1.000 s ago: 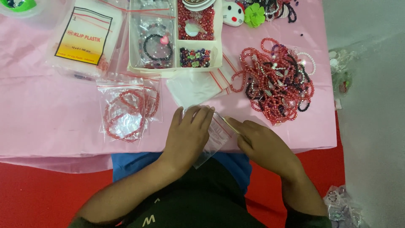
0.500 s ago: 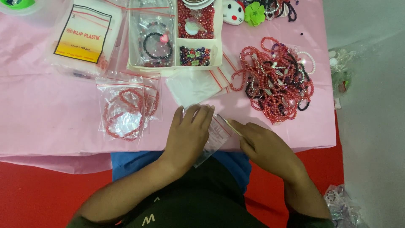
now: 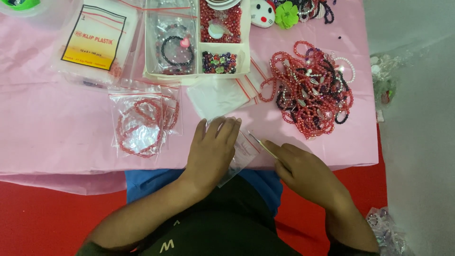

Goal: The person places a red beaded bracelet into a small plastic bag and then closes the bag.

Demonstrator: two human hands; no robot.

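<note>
My left hand (image 3: 213, 149) lies flat, fingers together, on a small clear zip bag (image 3: 242, 156) at the near edge of the pink table (image 3: 57, 128) and holds it down. My right hand (image 3: 303, 173) is just to the right of it. Its fingers pinch a thin pale stick-like tool (image 3: 260, 143) whose tip points at the bag's red-lined mouth. What is inside the bag is hidden under my left hand.
Filled zip bags with red bead bracelets (image 3: 140, 123) lie left of my hands, and empty bags (image 3: 220, 92) lie above them. A white divided box of beads (image 3: 199, 40) stands behind. A heap of red and dark bracelets (image 3: 310, 90) is at the right, a pack of bags (image 3: 95, 38) at the back left.
</note>
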